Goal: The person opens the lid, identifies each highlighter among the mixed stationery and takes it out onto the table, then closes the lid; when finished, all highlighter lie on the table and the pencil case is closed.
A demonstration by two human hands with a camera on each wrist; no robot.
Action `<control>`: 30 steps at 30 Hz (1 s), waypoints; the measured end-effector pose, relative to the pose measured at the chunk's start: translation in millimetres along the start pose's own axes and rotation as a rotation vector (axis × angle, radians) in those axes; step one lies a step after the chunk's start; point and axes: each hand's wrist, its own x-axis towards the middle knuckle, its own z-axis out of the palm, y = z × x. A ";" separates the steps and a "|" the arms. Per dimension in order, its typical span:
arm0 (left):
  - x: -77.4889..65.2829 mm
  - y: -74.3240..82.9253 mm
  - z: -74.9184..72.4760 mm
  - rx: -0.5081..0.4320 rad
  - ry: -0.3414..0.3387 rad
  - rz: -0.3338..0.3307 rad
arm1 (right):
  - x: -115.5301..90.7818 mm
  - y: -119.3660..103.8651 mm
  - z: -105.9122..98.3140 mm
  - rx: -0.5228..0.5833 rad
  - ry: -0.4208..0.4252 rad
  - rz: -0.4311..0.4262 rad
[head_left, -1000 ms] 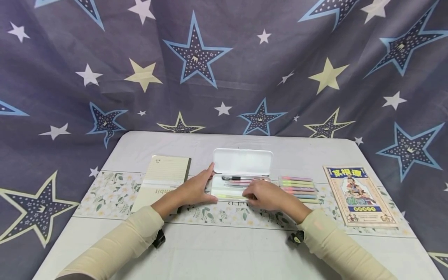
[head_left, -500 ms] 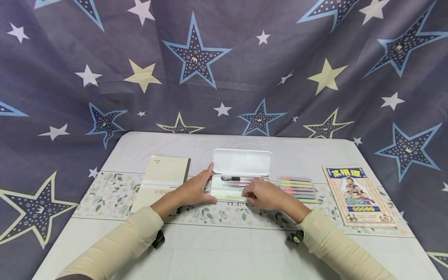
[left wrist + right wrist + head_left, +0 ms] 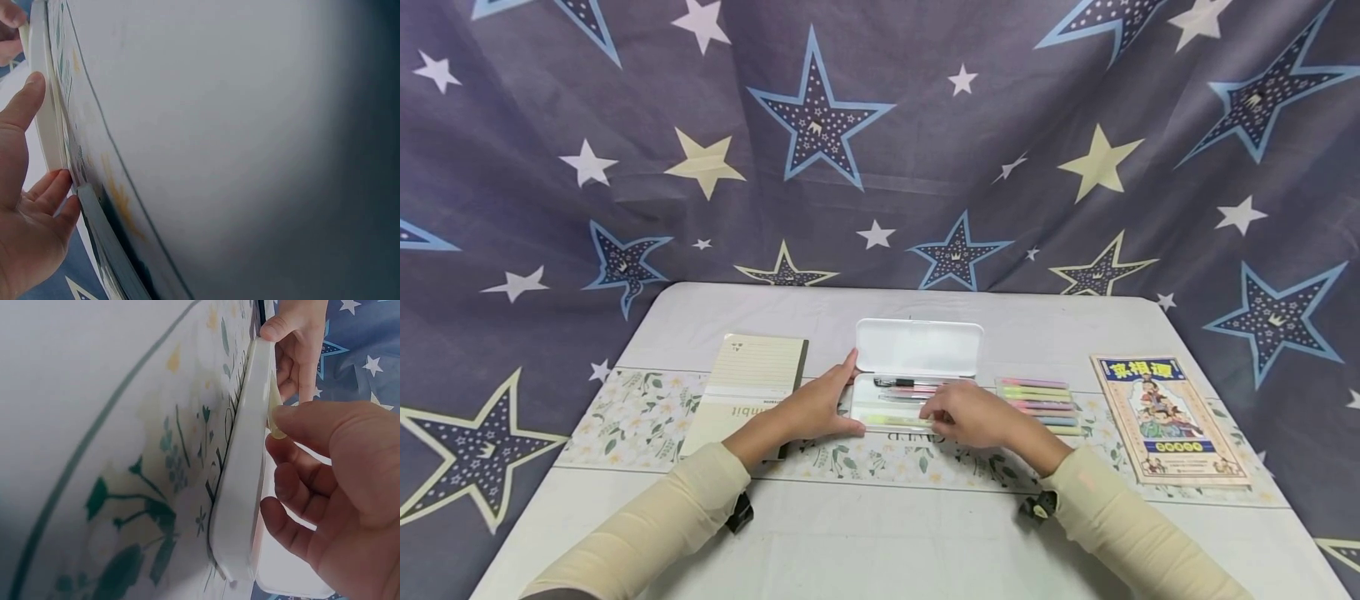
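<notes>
A white pencil case (image 3: 874, 410) lies with its lid (image 3: 919, 347) raised. My left hand (image 3: 822, 406) holds its left end, thumb at the front corner and fingers at the back. Inside, along the back, lie a black-gripped pen (image 3: 895, 382) and several slim pens, partly hidden by my right hand (image 3: 970, 415). That hand pinches a pale yellow pen (image 3: 891, 421) between thumb and forefinger at the case's front side. In the right wrist view, the yellow pen's end (image 3: 277, 430) shows at the thumb tip, just above the rim, the other fingers loosely curled.
Right of the case lies a clear pack of several coloured pens (image 3: 1037, 392), partly behind my right wrist. A booklet (image 3: 1168, 421) lies farther right. At the left, a notebook (image 3: 760, 367) lies partly under my left forearm. A starry curtain (image 3: 880, 167) hangs behind the table.
The yellow pen shows slightly more in front of my right fingers, and that hand has shifted very slightly. My left hand stays on the case's end.
</notes>
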 end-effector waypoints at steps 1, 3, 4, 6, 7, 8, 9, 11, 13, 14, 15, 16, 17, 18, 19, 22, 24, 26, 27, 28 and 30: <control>-0.1 0.1 0.0 0.001 0.001 0.001 | -1.1 0.3 -0.7 0.002 0.002 -0.004; -0.3 0.5 -0.3 0.003 0.003 0.002 | -4.0 2.1 -1.7 0.010 0.008 -0.012; -0.5 0.7 -0.6 0.003 0.001 0.001 | -6.0 3.1 -2.3 0.014 0.013 -0.015; -1.0 1.1 -1.1 0.000 0.000 0.001 | -10.2 5.8 -3.4 0.026 0.022 -0.014; -1.3 1.4 -1.5 -0.002 0.000 0.002 | -12.3 7.4 -3.9 0.034 0.028 -0.016; -1.5 1.4 -1.6 -0.004 0.000 0.001 | -14.6 9.2 -4.2 0.038 0.036 -0.015; -1.7 1.6 -1.9 -0.006 -0.001 0.000 | -16.9 10.7 -4.9 0.041 0.046 -0.016; -2.0 1.8 -2.1 -0.007 -0.001 0.000 | -21.0 14.8 -5.3 0.050 0.064 -0.016; -2.1 2.1 -2.3 -0.006 -0.002 -0.001 | -25.0 18.8 -5.9 0.056 0.084 -0.016; -2.1 2.2 -2.3 -0.005 -0.002 -0.002 | -27.1 20.5 -6.4 0.061 0.090 -0.011; -2.2 2.4 -2.5 -0.003 -0.003 -0.003 | -29.4 22.3 -7.0 0.071 0.094 -0.006; -2.2 2.5 -2.6 -0.003 -0.003 -0.003 | -31.7 23.9 -7.6 0.087 0.098 0.004; -2.2 2.6 -2.6 -0.003 -0.002 -0.003 | -34.2 25.5 -8.2 0.101 0.103 0.014; -2.2 2.7 -2.7 -0.002 -0.002 -0.003 | -36.9 27.0 -9.0 0.116 0.107 0.021; -2.4 2.8 -2.8 -0.002 -0.002 -0.002 | -39.8 28.7 -9.7 0.134 0.113 0.025; -2.8 3.5 -3.0 -0.004 -0.001 -0.001 | -49.2 34.1 -11.8 0.177 0.125 0.042; -3.0 3.7 -2.9 -0.007 -0.001 0.001 | -56.2 37.6 -13.4 0.188 0.131 0.054; -3.1 3.8 -3.0 -0.009 -0.003 0.001 | -63.9 41.3 -15.1 0.195 0.132 0.069; -3.1 3.6 -3.0 -0.008 -0.002 0.002 | -67.7 42.8 -16.0 0.191 0.135 0.076; -2.9 3.4 -2.9 -0.009 -0.002 0.000 | -71.7 44.4 -16.9 0.192 0.138 0.083; -2.4 2.5 -2.7 -0.007 -0.002 -0.001 | -79.8 48.0 -18.3 0.197 0.145 0.103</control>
